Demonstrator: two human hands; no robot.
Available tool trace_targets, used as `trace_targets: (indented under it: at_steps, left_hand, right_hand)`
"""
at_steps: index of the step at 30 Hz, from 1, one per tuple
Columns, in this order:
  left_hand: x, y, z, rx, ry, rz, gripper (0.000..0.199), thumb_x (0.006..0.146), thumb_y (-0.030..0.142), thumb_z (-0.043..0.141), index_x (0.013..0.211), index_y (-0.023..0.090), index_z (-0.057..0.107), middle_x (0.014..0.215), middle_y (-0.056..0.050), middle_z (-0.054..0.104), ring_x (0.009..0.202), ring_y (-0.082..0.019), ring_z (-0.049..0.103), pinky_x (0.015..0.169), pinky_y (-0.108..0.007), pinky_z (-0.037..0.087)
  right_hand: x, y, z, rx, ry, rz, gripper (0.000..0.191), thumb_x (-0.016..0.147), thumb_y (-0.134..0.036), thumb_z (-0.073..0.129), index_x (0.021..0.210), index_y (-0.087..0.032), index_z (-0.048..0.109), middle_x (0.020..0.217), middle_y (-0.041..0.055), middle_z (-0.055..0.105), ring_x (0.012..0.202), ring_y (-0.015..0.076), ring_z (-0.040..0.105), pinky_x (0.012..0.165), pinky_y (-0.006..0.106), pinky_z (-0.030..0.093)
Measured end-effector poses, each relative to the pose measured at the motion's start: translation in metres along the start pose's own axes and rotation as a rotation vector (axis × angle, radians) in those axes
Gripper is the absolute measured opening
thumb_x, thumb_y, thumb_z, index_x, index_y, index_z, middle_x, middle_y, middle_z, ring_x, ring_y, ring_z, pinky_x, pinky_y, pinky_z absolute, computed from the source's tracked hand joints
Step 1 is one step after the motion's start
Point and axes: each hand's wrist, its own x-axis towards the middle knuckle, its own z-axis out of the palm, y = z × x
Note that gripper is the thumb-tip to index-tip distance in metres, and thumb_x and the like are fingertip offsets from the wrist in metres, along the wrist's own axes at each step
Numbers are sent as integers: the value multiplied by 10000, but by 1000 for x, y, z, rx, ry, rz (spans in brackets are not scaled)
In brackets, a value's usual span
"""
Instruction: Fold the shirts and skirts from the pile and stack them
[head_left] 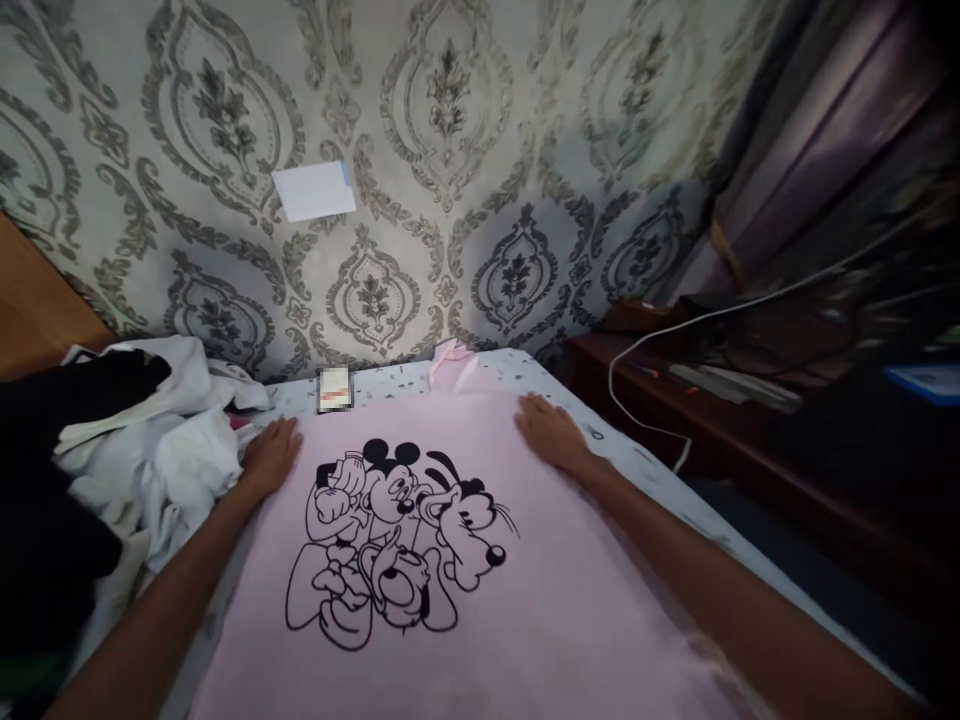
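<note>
A pink cloth (480, 660) with a black line print of cartoon figures lies spread out in front of me. My left hand (273, 456) rests at its far left corner, fingers together and stretched out, palm down. On the far right corner lies my right hand (551, 432), also flat, with its fingers pointing away from me. Neither hand shows anything gripped in it. Just beyond the far edge, between the hands, sits a crumpled light pink piece (452, 368). The near end of the cloth runs out of view.
Heaped white and dark clothes (180, 470) are at the left. A small pixelated box (334, 390) stands on the white patterned cover (517, 370) near the wall. To the right, a dark red desk (630, 375) holds clutter, with a white cable (611, 375) hanging down.
</note>
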Motion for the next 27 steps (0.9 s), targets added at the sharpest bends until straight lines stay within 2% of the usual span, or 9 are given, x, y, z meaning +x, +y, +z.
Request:
trace_targets:
  at_steps: [2, 5, 10, 14, 17, 20, 24, 25, 27]
  left_hand:
    - [5, -5, -2, 25, 39, -37, 524, 993, 341, 277, 1426, 122, 472, 1459, -169, 523, 1337, -299, 488, 1073, -431, 398]
    - [12, 7, -12, 62, 82, -122, 486, 972, 371, 347, 1334, 126, 561, 1328, -185, 611, 1218, -331, 564, 968, -433, 459]
    - [25, 13, -28, 85, -8, -175, 331, 945, 285, 412, 1099, 130, 660, 1074, -175, 723, 1082, -321, 648, 884, -407, 475]
    - [20, 10, -33, 114, 35, -192, 352, 947, 202, 373, 1139, 39, 619, 1114, -257, 683, 1138, -356, 614, 912, -448, 454]
    - [11, 23, -37, 148, 122, -164, 362, 936, 190, 377, 1174, 31, 598, 1161, -281, 647, 1156, -390, 585, 929, -514, 445]
    - [-1, 58, -37, 71, 197, 21, 408, 936, 227, 394, 1284, 76, 546, 1270, -254, 602, 1208, -376, 550, 968, -526, 448]
    - [-13, 114, -27, -199, -7, 622, 437, 981, 347, 392, 1387, 215, 484, 1444, -110, 538, 1319, -234, 499, 1089, -377, 416]
    - [-11, 124, -24, -210, -44, 694, 422, 989, 356, 380, 1374, 232, 500, 1452, -94, 537, 1333, -227, 488, 1103, -377, 404]
    - [2, 137, -23, -170, -51, 628, 375, 990, 329, 375, 1278, 202, 580, 1376, -123, 594, 1283, -260, 530, 1070, -416, 426]
  right_hand:
    - [7, 15, 5, -20, 16, 12, 560, 1016, -324, 231, 1498, -77, 373, 1600, 169, 332, 1496, 256, 266, 1207, 475, 240]
    - [8, 18, 11, -35, 27, 8, 569, 1014, -343, 215, 1504, -101, 373, 1601, 159, 336, 1491, 259, 281, 1203, 486, 247]
    - [8, 15, 15, -35, 20, -8, 584, 1016, -351, 189, 1524, -113, 349, 1608, 151, 324, 1497, 259, 266, 1200, 501, 248]
    - [9, 21, 14, -17, 14, -2, 580, 1016, -353, 190, 1526, -129, 350, 1616, 135, 312, 1499, 249, 263, 1205, 487, 236]
    - [6, 13, 7, -16, 4, 6, 565, 1007, -320, 211, 1511, -118, 367, 1605, 161, 327, 1492, 271, 277, 1187, 528, 255]
    - [0, -11, 0, -33, 45, -39, 542, 989, -250, 249, 1480, -93, 415, 1598, 189, 325, 1495, 291, 265, 1193, 548, 225]
    - [-7, -44, -2, 29, 20, -349, 521, 1019, -325, 268, 1488, -162, 427, 1607, 121, 338, 1496, 225, 268, 1215, 425, 221]
    - [-7, -47, -1, 54, -3, -392, 527, 1026, -366, 269, 1497, -182, 412, 1607, 106, 342, 1495, 217, 270, 1212, 416, 228]
    - [-4, -43, 0, 78, -18, -348, 545, 1028, -404, 275, 1504, -166, 395, 1607, 117, 339, 1496, 229, 264, 1211, 425, 224]
